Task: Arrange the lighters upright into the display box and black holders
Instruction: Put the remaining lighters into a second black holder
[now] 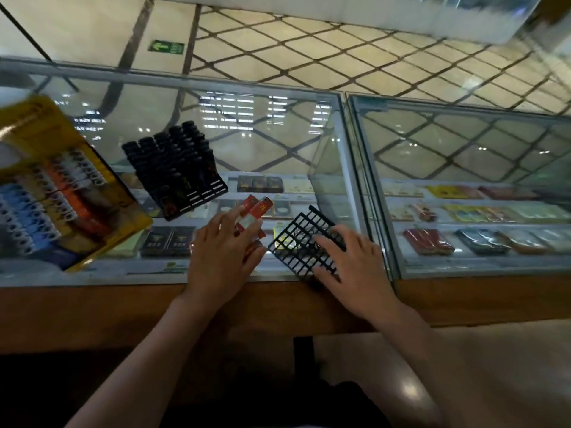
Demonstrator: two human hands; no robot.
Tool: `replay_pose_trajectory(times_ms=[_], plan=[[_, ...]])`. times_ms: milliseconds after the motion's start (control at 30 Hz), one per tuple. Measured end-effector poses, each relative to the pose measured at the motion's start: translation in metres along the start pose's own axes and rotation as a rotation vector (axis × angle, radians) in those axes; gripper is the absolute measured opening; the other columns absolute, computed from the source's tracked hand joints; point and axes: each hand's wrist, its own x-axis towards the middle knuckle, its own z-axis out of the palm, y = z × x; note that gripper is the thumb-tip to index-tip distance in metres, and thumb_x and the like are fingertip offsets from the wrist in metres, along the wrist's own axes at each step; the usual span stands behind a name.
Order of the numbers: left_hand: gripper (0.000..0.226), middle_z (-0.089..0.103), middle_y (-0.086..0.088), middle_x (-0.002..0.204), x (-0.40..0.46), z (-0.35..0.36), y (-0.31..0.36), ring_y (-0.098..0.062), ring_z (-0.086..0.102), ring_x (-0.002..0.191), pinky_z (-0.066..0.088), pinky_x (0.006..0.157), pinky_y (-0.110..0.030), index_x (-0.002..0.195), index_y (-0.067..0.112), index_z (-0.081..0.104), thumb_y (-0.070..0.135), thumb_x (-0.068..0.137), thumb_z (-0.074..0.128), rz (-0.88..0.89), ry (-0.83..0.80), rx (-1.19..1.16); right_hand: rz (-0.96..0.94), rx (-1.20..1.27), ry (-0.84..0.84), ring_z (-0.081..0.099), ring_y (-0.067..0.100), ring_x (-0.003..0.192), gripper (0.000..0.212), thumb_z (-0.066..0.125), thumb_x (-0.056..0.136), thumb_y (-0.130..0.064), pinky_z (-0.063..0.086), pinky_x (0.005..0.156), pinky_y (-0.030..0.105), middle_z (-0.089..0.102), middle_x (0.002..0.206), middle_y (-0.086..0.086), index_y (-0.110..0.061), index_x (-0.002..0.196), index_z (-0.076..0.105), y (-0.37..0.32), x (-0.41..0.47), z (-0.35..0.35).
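My left hand [221, 257] grips a small bunch of red lighters [255, 211] over the glass counter, their tops pointing away from me. To its right, my right hand [349, 267] rests on an empty black grid holder [296, 239] lying flat near the counter's front edge, with the fingers curled over its near right side. A second black holder [176, 168], filled with dark lighters standing in rows, sits further back on the left. At the far left a yellow display box [102, 196] holds rows of blue, white and orange lighters.
The glass counter [278, 143] has a metal seam [355, 180] to the right of the empty holder. Packs of goods lie on shelves under the glass. A wooden ledge [123, 307] runs along the front edge.
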Motion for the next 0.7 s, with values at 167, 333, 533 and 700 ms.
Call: replay_pose_trajectory(times_ms=[167, 333, 533, 700], plan=[[0.053, 0.029, -0.011, 0.155, -0.010, -0.001, 0.007, -0.035, 0.032, 0.137, 0.037, 0.107, -0.053, 0.145, 0.028, 0.043, 0.052, 0.098, 0.041, -0.037, 0.016, 0.016, 0.099, 0.066, 0.049, 0.031, 0.021, 0.136, 0.053, 0.040, 0.098, -0.058, 0.023, 0.111, 0.043, 0.027, 0.145, -0.001, -0.039, 0.147, 0.035, -0.024, -0.015, -0.010], [0.057, 0.034, -0.007, 0.156, -0.017, -0.003, 0.011, -0.033, 0.033, 0.137, 0.035, 0.107, -0.051, 0.147, 0.030, 0.039, 0.058, 0.099, 0.024, -0.054, -0.010, 0.055, -0.026, 0.091, 0.049, 0.028, 0.022, 0.137, 0.055, 0.046, 0.095, -0.056, 0.021, 0.115, 0.043, 0.022, 0.144, -0.001, -0.036, 0.145, 0.037, -0.008, -0.012, -0.011], [0.061, 0.030, -0.002, 0.159, -0.021, -0.003, 0.014, -0.029, 0.031, 0.140, 0.032, 0.110, -0.048, 0.147, 0.032, 0.039, 0.062, 0.098, 0.020, -0.080, -0.013, 0.074, -0.025, 0.102, 0.041, 0.024, 0.022, 0.141, 0.058, 0.035, 0.095, -0.066, 0.022, 0.117, 0.042, 0.018, 0.152, -0.001, -0.035, 0.144, 0.036, 0.003, -0.011, 0.000], [0.060, 0.031, 0.000, 0.159, -0.023, -0.003, 0.016, -0.027, 0.031, 0.142, 0.031, 0.111, -0.048, 0.146, 0.032, 0.040, 0.061, 0.096, 0.026, -0.097, -0.009, 0.058, -0.141, 0.102, -0.018, 0.012, 0.020, 0.149, 0.053, 0.045, 0.096, -0.058, 0.007, 0.122, 0.048, 0.015, 0.161, -0.007, -0.031, 0.142, 0.039, 0.010, 0.014, -0.003]])
